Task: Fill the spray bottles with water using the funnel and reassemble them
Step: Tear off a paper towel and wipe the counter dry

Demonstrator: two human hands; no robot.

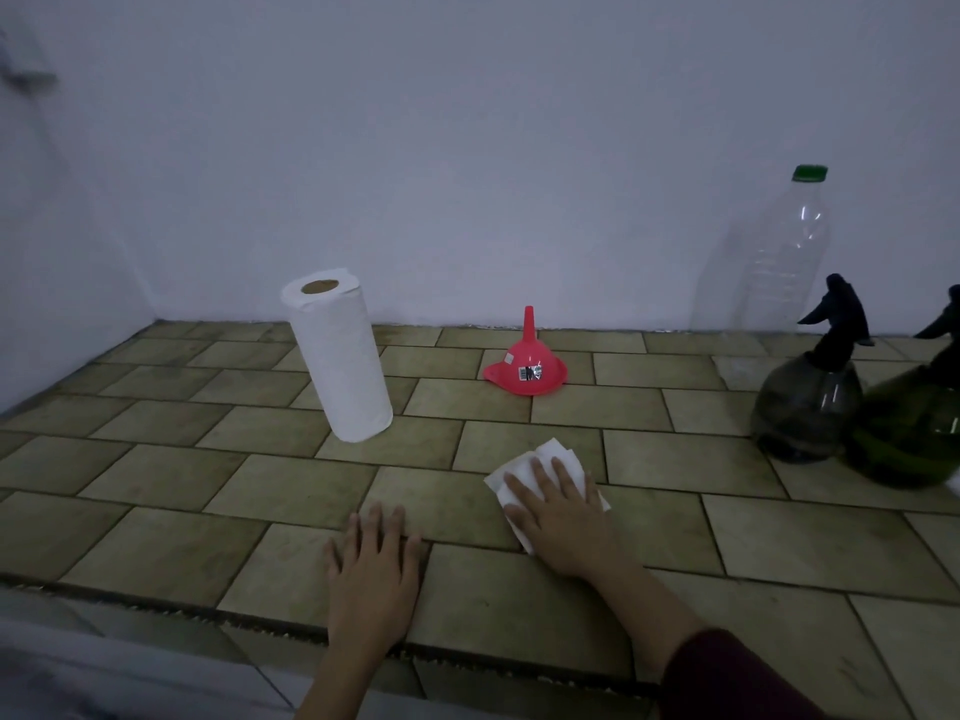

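Note:
Two dark round spray bottles stand at the right, one [808, 407] nearer the middle and one [914, 433] at the frame edge, both with black spray heads on. A red funnel [525, 368] sits upside down near the back wall, spout up. A tall clear plastic bottle [779, 262] with a green cap stands behind the spray bottles. My right hand [563, 517] lies flat with straight fingers, pressing a folded white paper towel [537, 467] on the tiled counter. My left hand [374, 563] rests flat on the tiles beside it, holding nothing.
A white paper towel roll [337, 361] stands upright at the left of the funnel. The tiled counter [208, 485] ends in a rough front edge close to me. A white wall closes the back and left side.

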